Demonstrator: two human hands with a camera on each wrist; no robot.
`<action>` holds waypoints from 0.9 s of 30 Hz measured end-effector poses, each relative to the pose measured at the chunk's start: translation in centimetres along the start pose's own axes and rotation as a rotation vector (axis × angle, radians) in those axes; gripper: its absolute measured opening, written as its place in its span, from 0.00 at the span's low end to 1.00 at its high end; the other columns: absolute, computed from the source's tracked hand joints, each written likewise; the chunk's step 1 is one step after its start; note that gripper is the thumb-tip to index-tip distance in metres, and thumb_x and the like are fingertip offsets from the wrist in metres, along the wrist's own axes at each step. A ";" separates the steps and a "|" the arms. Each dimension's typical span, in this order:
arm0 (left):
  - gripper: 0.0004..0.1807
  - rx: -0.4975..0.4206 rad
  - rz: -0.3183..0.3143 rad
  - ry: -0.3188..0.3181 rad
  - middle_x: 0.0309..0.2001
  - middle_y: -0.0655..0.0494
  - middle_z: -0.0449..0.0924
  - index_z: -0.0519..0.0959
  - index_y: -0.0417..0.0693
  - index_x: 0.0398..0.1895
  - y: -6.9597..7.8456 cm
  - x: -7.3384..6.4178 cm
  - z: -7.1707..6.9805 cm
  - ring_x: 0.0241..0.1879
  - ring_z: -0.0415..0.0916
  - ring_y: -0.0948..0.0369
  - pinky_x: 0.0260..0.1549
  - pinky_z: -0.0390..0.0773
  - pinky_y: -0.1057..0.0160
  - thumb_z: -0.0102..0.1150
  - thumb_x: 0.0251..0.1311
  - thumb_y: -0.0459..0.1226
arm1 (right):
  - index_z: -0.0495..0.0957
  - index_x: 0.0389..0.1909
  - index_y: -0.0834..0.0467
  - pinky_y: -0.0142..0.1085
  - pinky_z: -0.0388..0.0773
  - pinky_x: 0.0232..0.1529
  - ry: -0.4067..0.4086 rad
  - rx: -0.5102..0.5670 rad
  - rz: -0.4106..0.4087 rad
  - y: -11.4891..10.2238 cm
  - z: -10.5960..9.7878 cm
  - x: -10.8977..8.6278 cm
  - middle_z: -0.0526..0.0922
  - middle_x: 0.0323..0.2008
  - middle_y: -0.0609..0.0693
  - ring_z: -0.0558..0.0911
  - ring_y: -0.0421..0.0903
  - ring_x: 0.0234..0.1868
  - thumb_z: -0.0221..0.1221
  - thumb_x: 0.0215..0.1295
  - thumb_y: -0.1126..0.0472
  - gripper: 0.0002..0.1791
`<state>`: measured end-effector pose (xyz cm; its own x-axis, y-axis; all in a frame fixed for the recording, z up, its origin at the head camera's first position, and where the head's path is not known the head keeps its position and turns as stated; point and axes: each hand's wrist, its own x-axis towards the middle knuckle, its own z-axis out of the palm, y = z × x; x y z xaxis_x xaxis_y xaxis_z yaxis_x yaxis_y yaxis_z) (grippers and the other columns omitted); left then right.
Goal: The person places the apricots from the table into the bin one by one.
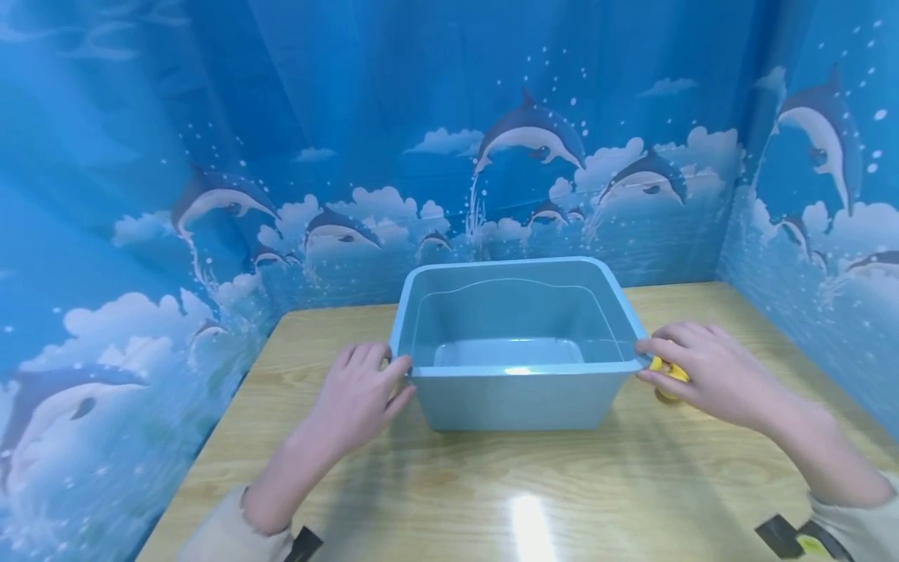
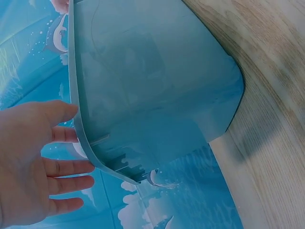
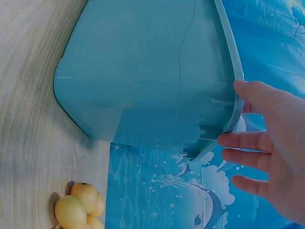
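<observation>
A light blue plastic bin, with no lid on it, stands on the wooden table in the head view. My left hand pinches its rim at the near left corner. At the near right corner, my right hand pinches the rim too. The left wrist view has the left hand with thumb and index at the rim, the other fingers rather straight. In the right wrist view, the right hand's thumb lies on the rim and its index goes behind it. The bin's inner floor shows bare.
Several round yellow fruits sit on the table right of the bin, partly hidden by the right hand in the head view. Blue dolphin-print curtains stand behind the table and along its sides.
</observation>
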<state>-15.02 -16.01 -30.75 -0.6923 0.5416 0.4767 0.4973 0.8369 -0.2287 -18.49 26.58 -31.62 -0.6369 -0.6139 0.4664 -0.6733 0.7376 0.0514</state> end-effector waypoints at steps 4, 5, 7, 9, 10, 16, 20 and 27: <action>0.16 -0.011 -0.022 -0.049 0.36 0.48 0.75 0.77 0.48 0.40 0.1 0.1 -0.2 0.40 0.73 0.50 0.46 0.73 0.48 0.64 0.53 0.47 | 0.80 0.45 0.54 0.51 0.71 0.36 -0.005 0.002 0.001 -0.1 0.0 -0.1 0.79 0.38 0.49 0.77 0.50 0.40 0.65 0.54 0.52 0.18; 0.17 -0.017 -0.032 -0.076 0.39 0.47 0.75 0.77 0.48 0.41 0.1 0.2 -0.3 0.42 0.73 0.50 0.47 0.72 0.48 0.64 0.54 0.47 | 0.80 0.45 0.54 0.51 0.71 0.37 -0.009 0.005 0.005 -0.1 0.0 -0.1 0.79 0.39 0.49 0.77 0.50 0.40 0.65 0.54 0.52 0.18; 0.23 -0.036 -0.054 -0.150 0.48 0.43 0.74 0.75 0.46 0.48 0.2 0.4 -0.4 0.50 0.70 0.47 0.52 0.69 0.46 0.62 0.55 0.50 | 0.79 0.47 0.55 0.52 0.71 0.39 -0.020 0.014 0.015 -0.2 -0.1 -0.3 0.79 0.41 0.50 0.77 0.51 0.42 0.66 0.53 0.52 0.20; 0.31 -0.070 -0.074 -0.245 0.58 0.39 0.67 0.71 0.44 0.57 0.2 0.5 -0.5 0.59 0.63 0.44 0.58 0.62 0.44 0.59 0.56 0.54 | 0.77 0.50 0.55 0.54 0.70 0.41 -0.041 0.031 0.029 -0.2 -0.2 -0.5 0.79 0.44 0.52 0.76 0.54 0.45 0.66 0.53 0.52 0.24; 0.36 -0.090 -0.081 -0.296 0.63 0.38 0.61 0.67 0.44 0.62 0.2 0.5 -0.6 0.63 0.57 0.43 0.60 0.58 0.42 0.57 0.56 0.56 | 0.76 0.52 0.56 0.54 0.69 0.42 -0.051 0.036 0.034 -0.2 -0.2 -0.7 0.78 0.46 0.53 0.75 0.55 0.47 0.66 0.53 0.51 0.26; 0.48 -0.208 -0.038 -0.504 0.72 0.42 0.37 0.47 0.50 0.73 0.2 0.7 -0.7 0.70 0.35 0.44 0.65 0.38 0.43 0.52 0.56 0.61 | 0.65 0.64 0.57 0.60 0.65 0.46 -0.125 0.086 0.095 0.2 -0.4 -1.6 0.72 0.56 0.58 0.69 0.60 0.55 0.66 0.52 0.47 0.39; 0.49 -0.227 0.006 -0.530 0.73 0.43 0.35 0.45 0.51 0.74 0.3 0.7 -0.7 0.70 0.34 0.45 0.65 0.35 0.43 0.51 0.57 0.62 | 0.61 0.66 0.59 0.63 0.63 0.47 -0.148 0.117 0.145 1.1 0.0 -2.1 0.69 0.59 0.62 0.67 0.65 0.57 0.65 0.53 0.45 0.43; 0.49 -0.269 0.032 -0.507 0.73 0.43 0.35 0.42 0.52 0.74 -0.1 0.2 -0.5 0.70 0.34 0.44 0.65 0.38 0.42 0.51 0.57 0.61 | 0.63 0.65 0.60 0.63 0.62 0.49 -0.164 0.105 0.175 3.2 1.3 -2.9 0.68 0.59 0.65 0.65 0.66 0.57 0.64 0.55 0.47 0.40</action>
<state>-14.91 -15.99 -30.17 -0.8061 0.5918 -0.0088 0.5915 0.8060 0.0191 -19.29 30.37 -33.94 -0.7939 -0.5232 0.3099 -0.5773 0.8086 -0.1136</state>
